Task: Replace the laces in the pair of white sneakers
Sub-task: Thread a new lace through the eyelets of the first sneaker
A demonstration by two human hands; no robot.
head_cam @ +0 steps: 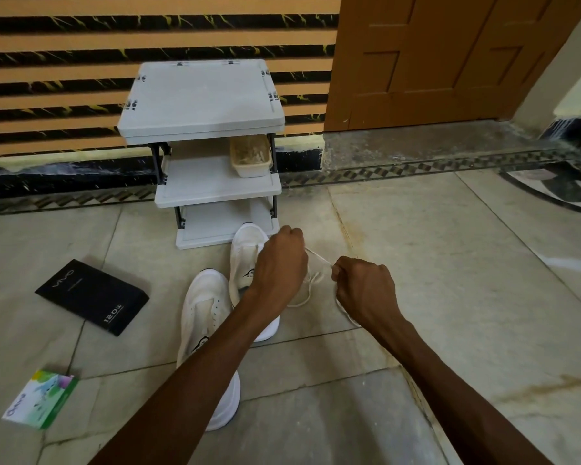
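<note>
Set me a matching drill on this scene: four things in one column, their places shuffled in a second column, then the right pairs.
Things
1. black box
2. green-and-white box
3. beige tub
4. white lace

Places
A. held between the left hand and the right hand
B. on the middle shelf of the rack
C. on the floor left of the sneakers, closest to the person
D. on the floor left of the sneakers, farther from the person

Pairs: 1-D, 2-C, 3-B, 4-A
</note>
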